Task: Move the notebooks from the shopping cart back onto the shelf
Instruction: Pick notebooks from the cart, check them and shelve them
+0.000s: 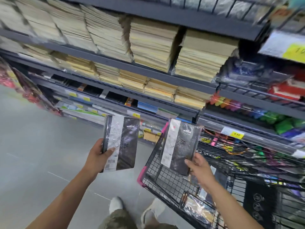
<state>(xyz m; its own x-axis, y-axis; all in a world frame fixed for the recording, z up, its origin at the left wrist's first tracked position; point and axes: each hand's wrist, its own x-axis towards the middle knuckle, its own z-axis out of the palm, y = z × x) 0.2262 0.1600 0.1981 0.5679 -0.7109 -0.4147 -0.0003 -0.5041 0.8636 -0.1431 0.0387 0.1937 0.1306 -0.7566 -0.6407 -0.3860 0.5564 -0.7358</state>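
My left hand (99, 157) grips a black plastic-wrapped notebook (123, 142) with a white label strip, held upright over the floor in front of the shelf. My right hand (200, 167) holds a second notebook (179, 146) of the same kind by its lower right corner, above the black wire shopping cart (158, 169) with pink corners. More wrapped items (198, 207) lie in the cart's bottom. The grey metal shelf (148, 66) rises ahead, stacked with beige notebooks; a lower tier (115, 98) holds dark and blue ones.
Yellow price tags (237, 134) line the shelf edges. Colourful stationery (247, 109) fills the shelves at right, behind the cart. Grey floor (41, 154) spreads to the left. My shoes (117, 204) stand beside the cart's near corner.
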